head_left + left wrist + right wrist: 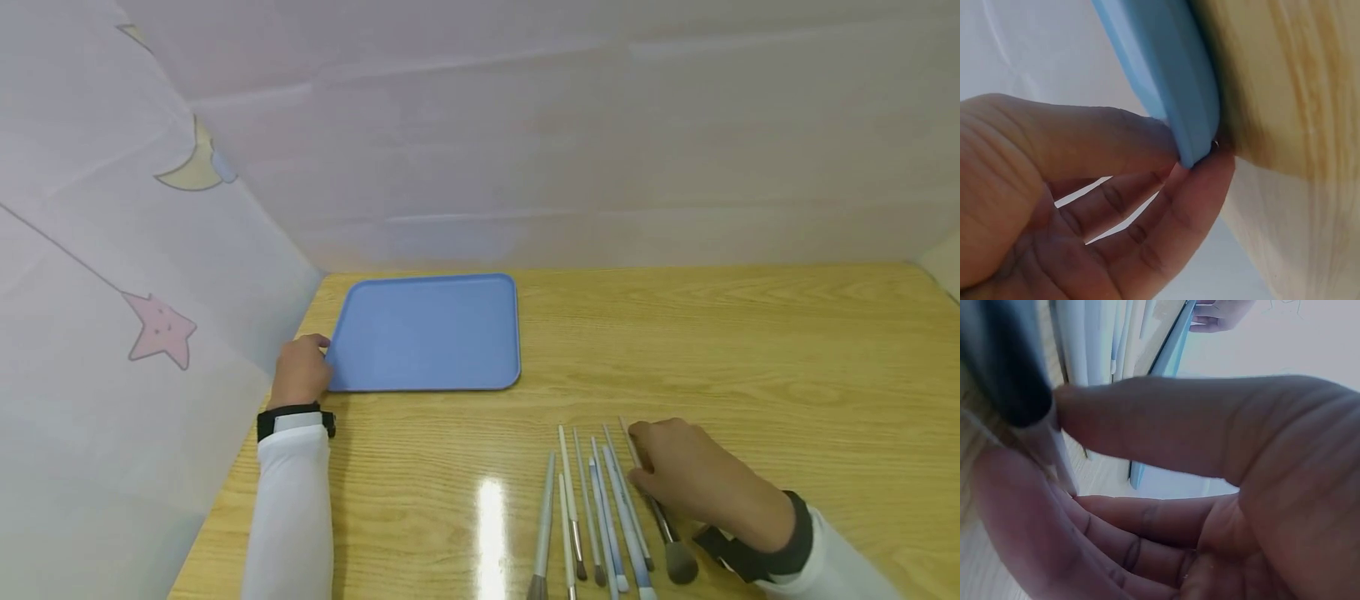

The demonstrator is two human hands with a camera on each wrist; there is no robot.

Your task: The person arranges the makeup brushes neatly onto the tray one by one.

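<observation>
Right of the flat blue plastic tray [427,333], bare wooden tabletop [712,333] lies open. A white fabric wall [112,350] hems its left edge, and thin pale-handled makeup brushes [592,508] lie near its front right corner.

Tray [427,333] lies far left on table [750,350], against the left curtain [112,333]. Brushes [592,517] in a row at near edge, right of tray, well apart.
</observation>
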